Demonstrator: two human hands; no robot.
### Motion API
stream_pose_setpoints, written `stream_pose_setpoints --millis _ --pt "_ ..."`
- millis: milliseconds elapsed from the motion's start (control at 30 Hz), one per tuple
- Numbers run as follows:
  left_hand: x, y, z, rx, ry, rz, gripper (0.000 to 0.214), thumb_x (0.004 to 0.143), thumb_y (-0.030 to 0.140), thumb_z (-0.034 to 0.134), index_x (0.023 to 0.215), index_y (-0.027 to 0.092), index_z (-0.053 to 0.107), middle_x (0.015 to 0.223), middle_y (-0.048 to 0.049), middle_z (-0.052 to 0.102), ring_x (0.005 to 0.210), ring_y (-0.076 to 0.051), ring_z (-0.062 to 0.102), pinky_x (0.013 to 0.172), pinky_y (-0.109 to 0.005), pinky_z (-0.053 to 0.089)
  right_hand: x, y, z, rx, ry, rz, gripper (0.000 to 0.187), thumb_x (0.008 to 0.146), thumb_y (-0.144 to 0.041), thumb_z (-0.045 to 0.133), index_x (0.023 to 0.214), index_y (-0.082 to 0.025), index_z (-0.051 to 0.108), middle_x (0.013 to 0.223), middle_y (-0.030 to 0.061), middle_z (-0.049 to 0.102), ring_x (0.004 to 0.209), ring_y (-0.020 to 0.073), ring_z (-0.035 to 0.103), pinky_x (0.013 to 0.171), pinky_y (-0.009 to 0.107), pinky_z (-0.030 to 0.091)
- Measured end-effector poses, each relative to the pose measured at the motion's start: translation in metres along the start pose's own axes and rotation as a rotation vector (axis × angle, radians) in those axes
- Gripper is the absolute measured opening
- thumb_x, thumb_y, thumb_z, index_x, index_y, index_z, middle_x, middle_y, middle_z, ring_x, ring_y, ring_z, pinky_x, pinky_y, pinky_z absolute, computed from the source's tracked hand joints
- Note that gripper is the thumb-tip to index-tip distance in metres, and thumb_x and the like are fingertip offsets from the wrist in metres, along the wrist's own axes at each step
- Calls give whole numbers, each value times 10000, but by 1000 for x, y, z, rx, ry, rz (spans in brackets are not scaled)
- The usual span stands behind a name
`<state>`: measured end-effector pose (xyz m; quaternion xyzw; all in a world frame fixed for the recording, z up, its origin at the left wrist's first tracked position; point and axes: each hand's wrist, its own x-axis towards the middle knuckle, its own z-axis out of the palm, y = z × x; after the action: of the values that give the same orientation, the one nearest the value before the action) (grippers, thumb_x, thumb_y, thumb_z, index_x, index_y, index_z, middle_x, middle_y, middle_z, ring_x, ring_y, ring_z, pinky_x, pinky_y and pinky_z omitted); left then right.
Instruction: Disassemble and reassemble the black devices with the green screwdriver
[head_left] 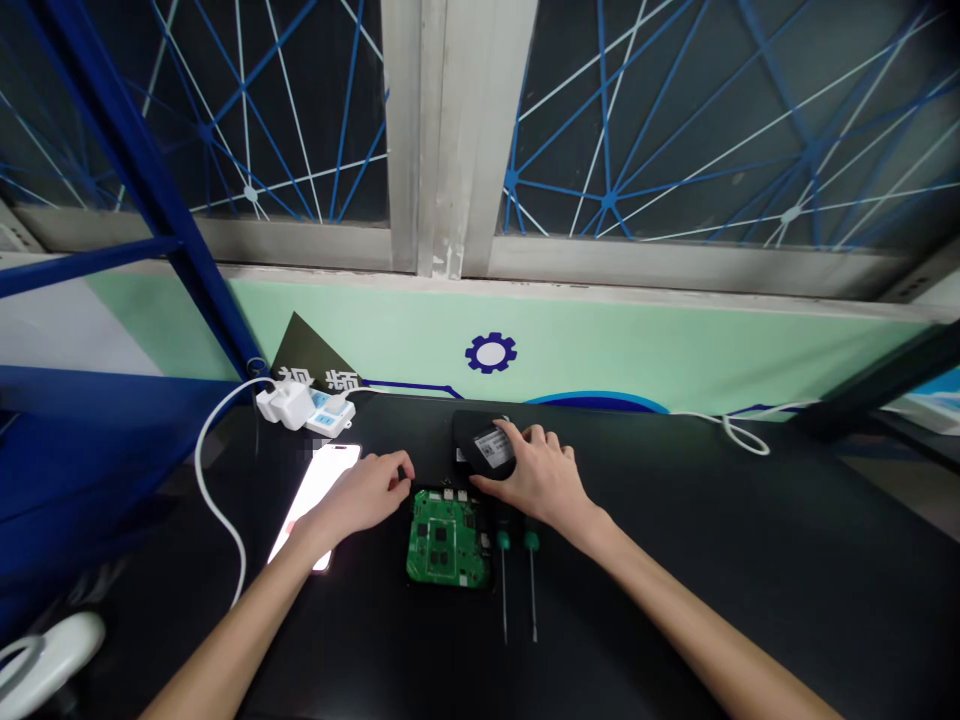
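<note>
My right hand (536, 475) grips a black rounded device casing (480, 445) with a pale label on top, fingers spread over it. My left hand (360, 498) lies with curled fingers across a smartphone (315, 490) whose screen is lit, and its fingertips stop just above a green circuit board (448, 540). That bare board sits flat on the black table (712, 540) between my hands. Two screwdrivers with green handles (517, 575) lie side by side to the right of the board, below my right wrist, their thin shafts pointing toward me.
A white power strip (330, 412) with a white plug adapter (285, 404) sits at the table's far edge. A white cable (214, 500) loops down the left side. A blue metal frame (127, 170) rises at left, and a green wall panel (570, 350) runs behind the table.
</note>
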<state>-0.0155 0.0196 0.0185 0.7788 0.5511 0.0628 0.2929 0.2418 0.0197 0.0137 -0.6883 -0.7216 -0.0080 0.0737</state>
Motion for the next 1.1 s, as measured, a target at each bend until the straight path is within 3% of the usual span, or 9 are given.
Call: stream_pose_setpoints --millis 100,267,467,667,767,900,1100 --pt "0 1 -1 20 5 -9 210 917 324 439 1001 241 612 738 2 688 656 -193 643 582 -272 376 1 2 -1 27 -5 -3 851 703 -676 708 1418 -263 503 1135 183 592 1059 413 566 853 509 412" --pt "0 2 -1 61 8 -10 208 924 323 442 1002 248 619 728 7 688 653 -196 636 590 -275 371 -2 12 -4 233 37 -103 733 685 -532 776 1309 -208 567 1068 141 616 1027 345 552 870 460 459" --pt "1 2 -1 42 14 -1 208 910 287 446 995 242 630 731 1 688 655 -196 637 592 -273 369 -17 18 -11 448 91 -272 658 679 -399 806 1271 -239 568 1211 115 589 1092 320 521 928 487 481" --pt "-7 2 8 -20 59 -31 226 902 275 468 1004 223 662 739 -14 689 678 -206 650 596 -274 387 -33 12 -16 508 -83 -502 751 633 -387 834 1321 -255 562 1374 110 495 1216 323 477 1045 513 427" --pt "-17 2 17 -94 149 -40 272 908 240 447 1049 198 676 799 -34 711 708 -205 663 635 -286 431 -38 6 -14 499 -162 -578 783 614 -379 836 1336 -252 562 1400 113 484 1248 329 467 1063 509 412" --pt "-33 6 32 -246 298 -30 335 941 308 422 1122 178 673 1059 -92 718 913 -227 674 784 -322 505 -40 0 -10 474 -204 -616 811 612 -428 833 1357 -260 559 1441 125 468 1319 377 416 1107 575 331" --pt "-47 16 58 -438 441 -23 403 963 428 425 1188 187 656 1051 -85 697 922 -221 661 826 -346 533 -43 -3 -8 470 -194 -679 790 579 -429 847 1308 -258 595 1407 129 508 1240 359 474 1112 604 272"
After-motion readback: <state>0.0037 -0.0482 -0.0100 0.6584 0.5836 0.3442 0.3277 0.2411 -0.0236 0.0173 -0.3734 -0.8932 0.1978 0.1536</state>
